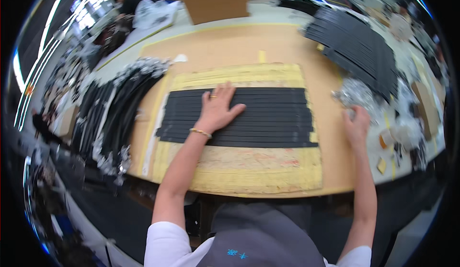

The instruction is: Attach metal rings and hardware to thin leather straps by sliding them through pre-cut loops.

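Several flat black strips (268,116) lie side by side across a board (239,171) edged with yellow tape. My left hand (219,108) rests flat on the strips near their upper edge, fingers spread, with a ring and a beaded bracelet showing. Over at the right, my right hand (357,123) has its fingers curled together beside a crumpled clear plastic heap (357,94). What those fingers hold, if anything, is too small to make out.
Bundled black strips with clear wrapped ends (124,104) lie at the left. A stack of black strips (354,46) fans out at the far right. A cardboard box (214,1) stands at the back. An amber-coloured roll (385,138) sits near the right edge.
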`<action>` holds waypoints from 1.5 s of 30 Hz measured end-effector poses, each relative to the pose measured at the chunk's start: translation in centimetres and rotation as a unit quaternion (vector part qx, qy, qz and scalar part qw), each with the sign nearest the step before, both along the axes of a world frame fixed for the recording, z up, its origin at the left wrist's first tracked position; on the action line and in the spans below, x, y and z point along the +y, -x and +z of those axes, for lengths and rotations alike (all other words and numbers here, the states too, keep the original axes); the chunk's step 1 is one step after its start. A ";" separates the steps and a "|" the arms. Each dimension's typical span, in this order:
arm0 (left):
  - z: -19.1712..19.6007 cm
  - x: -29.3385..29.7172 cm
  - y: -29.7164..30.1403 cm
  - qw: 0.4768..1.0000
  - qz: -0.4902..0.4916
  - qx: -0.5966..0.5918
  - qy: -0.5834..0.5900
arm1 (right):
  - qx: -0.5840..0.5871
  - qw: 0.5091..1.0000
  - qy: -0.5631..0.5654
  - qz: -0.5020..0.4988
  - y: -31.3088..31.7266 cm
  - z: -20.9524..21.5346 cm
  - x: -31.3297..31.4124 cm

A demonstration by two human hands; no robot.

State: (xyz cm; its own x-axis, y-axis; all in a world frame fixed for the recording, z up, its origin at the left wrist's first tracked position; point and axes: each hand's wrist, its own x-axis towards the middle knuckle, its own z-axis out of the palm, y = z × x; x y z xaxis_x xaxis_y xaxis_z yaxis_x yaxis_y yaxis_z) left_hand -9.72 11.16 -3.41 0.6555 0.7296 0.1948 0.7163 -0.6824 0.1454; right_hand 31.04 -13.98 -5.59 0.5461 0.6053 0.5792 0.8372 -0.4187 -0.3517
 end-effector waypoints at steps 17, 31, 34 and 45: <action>1.0 -6.2 2.7 0.988 -0.141 0.017 0.062 | -0.013 0.992 0.061 0.112 -2.0 -1.4 0.7; 0.8 -3.4 4.3 0.985 -0.168 0.045 0.004 | 0.095 0.975 -0.049 0.194 -1.3 -0.2 -2.4; 1.1 -3.7 4.9 0.985 -0.150 0.083 0.017 | 0.164 0.966 -0.082 0.184 0.7 1.2 -2.5; 1.7 -11.6 -9.0 0.944 -0.291 -0.138 0.075 | 0.310 0.906 0.121 0.262 6.0 3.8 -6.3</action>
